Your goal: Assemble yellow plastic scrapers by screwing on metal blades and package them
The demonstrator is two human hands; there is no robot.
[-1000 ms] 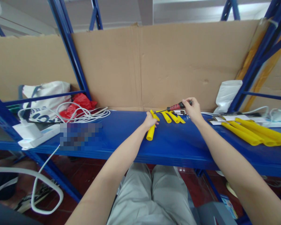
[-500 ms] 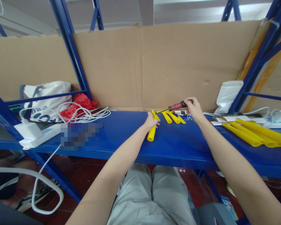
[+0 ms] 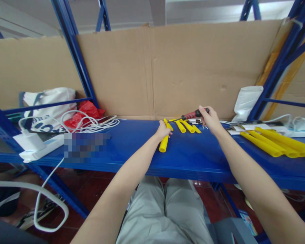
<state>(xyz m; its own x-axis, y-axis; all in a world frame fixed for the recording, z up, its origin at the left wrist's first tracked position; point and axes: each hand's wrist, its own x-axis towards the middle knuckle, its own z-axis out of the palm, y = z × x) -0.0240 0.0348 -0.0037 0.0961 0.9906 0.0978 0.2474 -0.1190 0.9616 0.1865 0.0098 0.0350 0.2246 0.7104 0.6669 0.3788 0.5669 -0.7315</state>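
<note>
My left hand (image 3: 164,129) is closed around a yellow tube (image 3: 163,145), whose open end points toward me over the blue shelf (image 3: 134,149). In my right hand (image 3: 209,118) is a screwdriver (image 3: 192,114) with a red and black handle, gripped near the handle's end. Its dark shaft runs left to the tube beside my left fingers; whether the tip goes into the tube I cannot tell. Just right of my left hand lie several shorter yellow tubes (image 3: 188,126). Small white-and-dark parts (image 3: 195,121) lie behind the screwdriver, partly hidden.
Several long yellow tubes (image 3: 271,145) lie at the right, by a white plastic bag (image 3: 247,101). At the left are a power strip (image 3: 43,148), coiled white cables (image 3: 96,125), a red bag (image 3: 87,113) and a cloth bag (image 3: 51,108). Cardboard (image 3: 188,67) stands behind the shelf.
My right hand has turned slightly on the screwdriver's handle, with the fingers set a little farther left. The left hand keeps its hold on the tube. The whole view has shifted slightly.
</note>
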